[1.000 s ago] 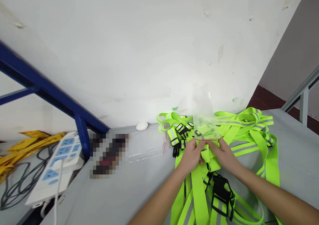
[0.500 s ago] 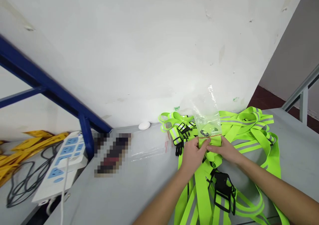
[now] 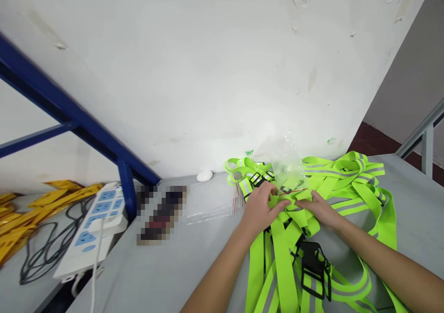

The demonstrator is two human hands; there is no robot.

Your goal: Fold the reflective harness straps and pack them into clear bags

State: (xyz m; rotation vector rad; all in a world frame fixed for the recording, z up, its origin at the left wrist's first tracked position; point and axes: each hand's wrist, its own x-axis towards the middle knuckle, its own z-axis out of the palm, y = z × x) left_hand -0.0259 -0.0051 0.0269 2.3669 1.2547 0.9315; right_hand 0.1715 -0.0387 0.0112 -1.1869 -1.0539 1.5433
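A clear plastic bag (image 3: 289,165) with a red line at its mouth stands up from the folded neon-green strap (image 3: 299,213), part of which shows inside it. At the left of the bag's mouth, my left hand (image 3: 263,206) is closed on the strap, thumb pointing right. My right hand (image 3: 317,209) pinches the strap on the right side, just below the bag. More green webbing with grey reflective stripes (image 3: 347,202) lies around both hands. A black buckle (image 3: 314,266) rests below them on the straps.
Flat clear bags (image 3: 208,204) lie left of the straps, near a white oval object (image 3: 204,175) by the wall. Further left are a blurred patch, a blue metal frame (image 3: 126,188), a power strip (image 3: 93,230), black cables and yellow straps (image 3: 52,206).
My left hand has shifted a little left and its fingers have loosened around the bag's mouth. The bag sits slightly lower, and the strap bunch below it has spread. The view has moved slightly.
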